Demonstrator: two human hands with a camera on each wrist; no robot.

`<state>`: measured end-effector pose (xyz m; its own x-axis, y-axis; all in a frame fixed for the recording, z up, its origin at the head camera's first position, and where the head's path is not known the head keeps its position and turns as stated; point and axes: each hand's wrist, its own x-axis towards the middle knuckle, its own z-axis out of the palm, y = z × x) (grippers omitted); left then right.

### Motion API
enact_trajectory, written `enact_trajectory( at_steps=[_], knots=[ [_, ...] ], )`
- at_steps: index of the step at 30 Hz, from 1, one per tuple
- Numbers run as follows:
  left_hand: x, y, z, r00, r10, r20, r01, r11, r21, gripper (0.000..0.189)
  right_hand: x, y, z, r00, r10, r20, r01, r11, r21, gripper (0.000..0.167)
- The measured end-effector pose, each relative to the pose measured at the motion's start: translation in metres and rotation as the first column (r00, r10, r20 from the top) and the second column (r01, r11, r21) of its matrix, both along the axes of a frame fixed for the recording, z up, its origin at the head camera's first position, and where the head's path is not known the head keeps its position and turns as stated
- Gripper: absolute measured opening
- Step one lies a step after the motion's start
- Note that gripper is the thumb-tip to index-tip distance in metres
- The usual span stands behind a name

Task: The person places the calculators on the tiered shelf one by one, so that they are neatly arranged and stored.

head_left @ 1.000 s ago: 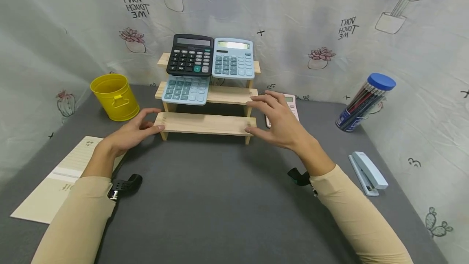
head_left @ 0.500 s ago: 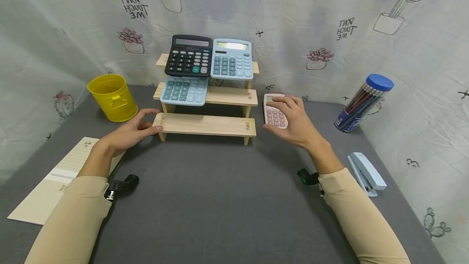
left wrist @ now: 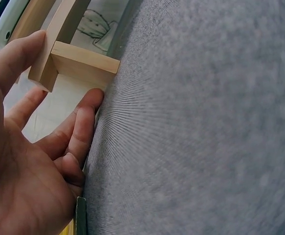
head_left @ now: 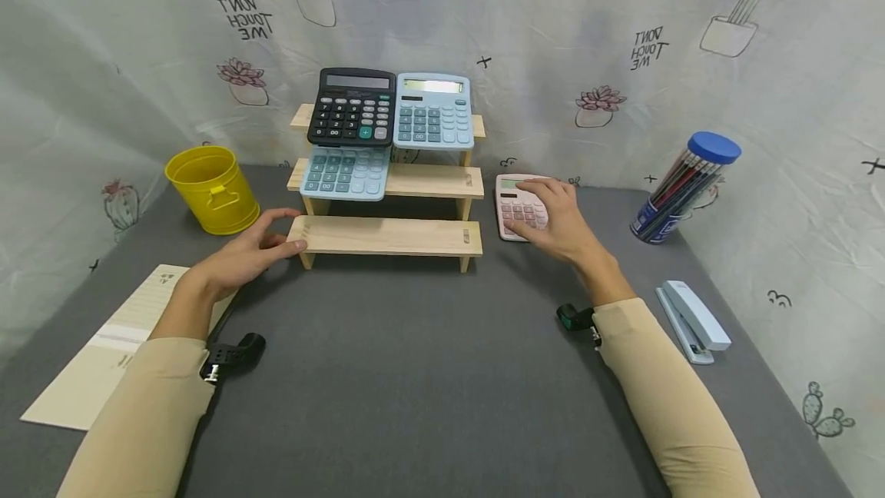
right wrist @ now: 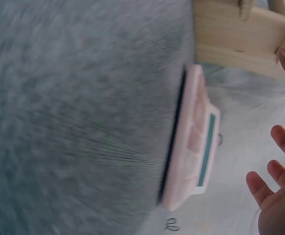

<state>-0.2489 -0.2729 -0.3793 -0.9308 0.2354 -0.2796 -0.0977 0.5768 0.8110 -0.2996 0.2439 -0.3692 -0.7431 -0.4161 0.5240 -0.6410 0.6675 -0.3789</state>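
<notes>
A three-step wooden stand bears a black calculator, a light blue calculator beside it on top, and another light blue calculator on the middle step. My left hand holds the left end of the bottom step, thumb at the front corner and index finger at the back; the other fingers are curled in the left wrist view. To the right of the stand a pink calculator lies on the table. Over its right side hovers my right hand, fingers spread, apart from it in the right wrist view.
A yellow bucket stands behind my left hand, and an open notebook lies under the left forearm. At the right are a blue-lidded tube of pencils and a light blue stapler. A patterned cloth hangs behind the table.
My right hand has left the right end of the stand and moved right, over the pink calculator, which now shows more. My left hand stays at the bottom step.
</notes>
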Motion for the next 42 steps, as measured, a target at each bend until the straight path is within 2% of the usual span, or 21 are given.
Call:
enact_trajectory(
  at_steps=[4,12,17,21,31,37,42],
  knots=[
    [0.002,-0.004,0.0,1.0,-0.002,-0.002,0.002,1.0,0.009,0.089,-0.008,-0.003,-0.006,0.994,-0.049,0.102,0.049,0.999,0.0,0.064],
    [0.004,-0.005,0.002,1.0,0.002,-0.022,-0.002,1.0,-0.006,0.088,-0.017,-0.007,-0.01,0.96,-0.117,0.256,0.115,0.993,0.023,0.073],
    [0.005,-0.003,0.0,0.999,0.006,-0.033,-0.006,1.0,0.002,0.087,-0.024,-0.005,-0.013,0.908,-0.18,0.378,0.197,0.98,-0.006,0.08],
    [0.005,-0.002,-0.001,1.0,0.014,-0.028,-0.014,1.0,0.0,0.088,-0.027,-0.006,-0.016,0.865,-0.227,0.447,0.243,0.97,0.023,0.09],
    [0.004,-0.001,-0.001,0.999,0.012,-0.037,-0.012,1.0,0.01,0.088,-0.033,-0.022,-0.011,0.797,-0.32,0.512,0.311,0.945,0.105,0.108],
    [0.007,0.0,-0.005,0.999,0.015,-0.035,-0.014,1.0,0.021,0.087,-0.034,-0.03,-0.006,0.769,-0.38,0.514,0.347,0.924,0.162,0.115],
    [0.003,0.0,-0.001,0.999,0.011,-0.047,-0.011,1.0,0.0,0.088,-0.038,-0.035,-0.004,0.747,-0.435,0.502,0.374,0.9,0.223,0.117]
  ],
)
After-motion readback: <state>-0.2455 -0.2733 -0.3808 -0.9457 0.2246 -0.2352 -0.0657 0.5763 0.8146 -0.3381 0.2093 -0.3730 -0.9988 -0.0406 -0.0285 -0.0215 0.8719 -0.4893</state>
